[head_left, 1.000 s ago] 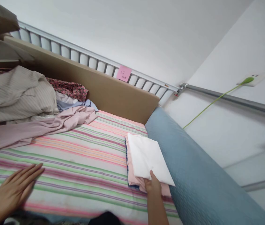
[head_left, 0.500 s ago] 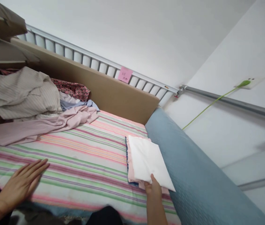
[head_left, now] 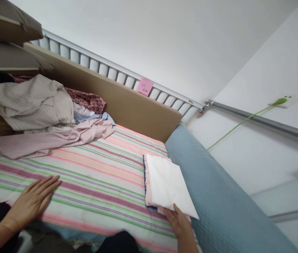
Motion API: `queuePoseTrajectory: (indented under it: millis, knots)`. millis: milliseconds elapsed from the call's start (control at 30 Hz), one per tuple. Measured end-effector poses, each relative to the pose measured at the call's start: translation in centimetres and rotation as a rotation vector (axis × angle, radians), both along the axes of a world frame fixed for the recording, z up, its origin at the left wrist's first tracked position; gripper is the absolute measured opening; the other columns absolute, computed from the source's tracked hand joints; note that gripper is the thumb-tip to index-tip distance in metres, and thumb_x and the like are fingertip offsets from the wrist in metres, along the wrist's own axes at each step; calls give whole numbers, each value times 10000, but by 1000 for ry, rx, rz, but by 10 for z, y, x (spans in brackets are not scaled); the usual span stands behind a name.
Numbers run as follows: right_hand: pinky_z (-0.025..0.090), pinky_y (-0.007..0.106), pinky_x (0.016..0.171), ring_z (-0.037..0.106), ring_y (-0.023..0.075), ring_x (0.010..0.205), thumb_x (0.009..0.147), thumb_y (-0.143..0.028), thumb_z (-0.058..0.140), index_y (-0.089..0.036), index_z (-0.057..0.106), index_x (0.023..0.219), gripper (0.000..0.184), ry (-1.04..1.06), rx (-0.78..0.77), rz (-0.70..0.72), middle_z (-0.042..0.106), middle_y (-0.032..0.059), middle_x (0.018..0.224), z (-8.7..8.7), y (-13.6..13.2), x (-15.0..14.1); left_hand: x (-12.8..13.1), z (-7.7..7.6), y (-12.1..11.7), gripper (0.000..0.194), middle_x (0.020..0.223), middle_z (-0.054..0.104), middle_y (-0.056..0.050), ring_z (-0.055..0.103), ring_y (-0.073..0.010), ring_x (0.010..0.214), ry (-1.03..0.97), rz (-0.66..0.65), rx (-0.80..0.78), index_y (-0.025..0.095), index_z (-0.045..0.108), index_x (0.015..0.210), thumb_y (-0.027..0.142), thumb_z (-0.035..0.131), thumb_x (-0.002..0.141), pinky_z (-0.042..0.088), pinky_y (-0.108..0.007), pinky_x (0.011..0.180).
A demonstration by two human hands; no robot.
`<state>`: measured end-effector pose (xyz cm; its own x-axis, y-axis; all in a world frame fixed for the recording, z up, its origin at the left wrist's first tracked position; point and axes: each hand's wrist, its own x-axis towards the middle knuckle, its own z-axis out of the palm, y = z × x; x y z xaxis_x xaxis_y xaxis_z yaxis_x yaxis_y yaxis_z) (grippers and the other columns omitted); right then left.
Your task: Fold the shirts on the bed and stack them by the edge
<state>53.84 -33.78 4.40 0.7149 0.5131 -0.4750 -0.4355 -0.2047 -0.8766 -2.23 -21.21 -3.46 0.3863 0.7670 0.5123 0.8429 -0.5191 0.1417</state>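
Note:
My left hand [head_left: 31,200] lies flat on the striped sheet [head_left: 91,182], fingers stretched out, holding nothing. My right hand [head_left: 179,221] is at the near edge of a folded white cloth [head_left: 168,181]. Its thumb and fingers are apart, with the fingertips touching the edge of the stack. Under the white cloth sits a folded pink cloth [head_left: 148,191], and a dark blue one [head_left: 145,172] shows along the left side and near corner. The stack lies flat beside the blue padded edge [head_left: 204,182].
A loose heap at left holds a striped beige garment [head_left: 37,103], a pink garment [head_left: 54,138] and a red floral piece [head_left: 89,100]. Behind stand a brown board [head_left: 128,105] and a white rail [head_left: 112,72] with a pink note [head_left: 145,86]. A green cable [head_left: 238,124] hangs at right.
My right hand has loosened from the white cloth's near edge and drawn slightly toward me and right. The stack stays in place. My left hand stays flat; the view has shifted a little.

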Motion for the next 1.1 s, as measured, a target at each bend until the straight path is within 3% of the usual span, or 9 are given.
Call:
queuePoseTrajectory:
  millis: [100, 167, 333, 500, 633, 767, 967, 1033, 1100]
  knots:
    - [551, 429, 642, 674, 295, 788, 660, -301, 657, -192, 601, 697, 128, -274, -316, 100, 676, 112, 749, 18, -22, 16, 0, 0, -1, 425, 1337, 544, -35, 470, -206, 1241, 7, -10, 5, 193, 587, 1240, 291, 334, 913, 239, -378, 1085]
    - [533, 420, 750, 639, 295, 951, 670, -321, 643, -220, 618, 687, 105, -471, -390, 107, 682, 102, 850, 33, -22, 22, 0, -1, -1, 427, 1348, 533, -33, 463, -207, 1247, 16, -10, 5, 197, 579, 1250, 299, 332, 917, 240, -379, 1083]
    - [282, 468, 1080, 296, 259, 1345, 667, -274, 693, -250, 674, 919, 254, -888, -94, 170, 563, 57, 1264, 51, 38, -1, -4, -8, 3, 432, 1351, 530, -32, 467, -207, 1246, 39, -13, 20, 213, 573, 1258, 339, 367, 900, 225, -376, 1093]
    - [205, 662, 1018, 119, 301, 1398, 568, -288, 801, -310, 654, 1002, 459, -905, -106, 225, 468, 38, 1372, 19, 97, -20, -7, -10, 4, 430, 1356, 525, -15, 472, -195, 1245, 85, -34, 88, 238, 552, 1280, 317, 417, 880, 207, -344, 1102]
    - [173, 714, 981, 97, 325, 1395, 515, -321, 829, -328, 640, 1037, 556, -940, -90, 228, 444, 48, 1395, -17, 113, -10, -9, -12, 3, 456, 1377, 504, -4, 460, -196, 1259, 103, -41, 102, 262, 499, 1328, 297, 435, 877, 206, -338, 1104]
    - [94, 717, 996, 81, 318, 1399, 507, -366, 837, -331, 627, 1069, 602, -980, -93, 220, 418, 59, 1419, -29, 120, -6, -9, -13, 5, 490, 1378, 502, -4, 476, -208, 1246, 94, -47, 106, 275, 469, 1350, 295, 457, 861, 227, -347, 1091]
    - [-11, 710, 1013, 157, 354, 1387, 493, -393, 824, -320, 650, 1035, 574, -933, -235, 291, 445, 74, 1400, -5, 115, -4, -4, -3, -1, 478, 1355, 526, 12, 497, -198, 1226, 123, -17, 109, 313, 467, 1343, 271, 467, 867, 302, -341, 1046]
    - [28, 701, 1036, 213, 364, 1372, 542, -407, 785, -296, 691, 906, 391, -951, -257, 322, 525, 87, 1321, 11, 116, -15, -2, 1, -5, 486, 1365, 516, 18, 491, -189, 1232, 149, -3, 100, 324, 435, 1361, 257, 456, 880, 322, -340, 1036]
    - [144, 649, 1073, 263, 342, 1361, 664, -459, 674, -268, 703, 790, 231, -1002, -118, 430, 608, 108, 1204, 31, 116, -44, 0, 1, -6, 506, 1378, 503, 19, 474, -183, 1246, 151, 14, 100, 332, 403, 1377, 229, 447, 885, 324, -346, 1043]
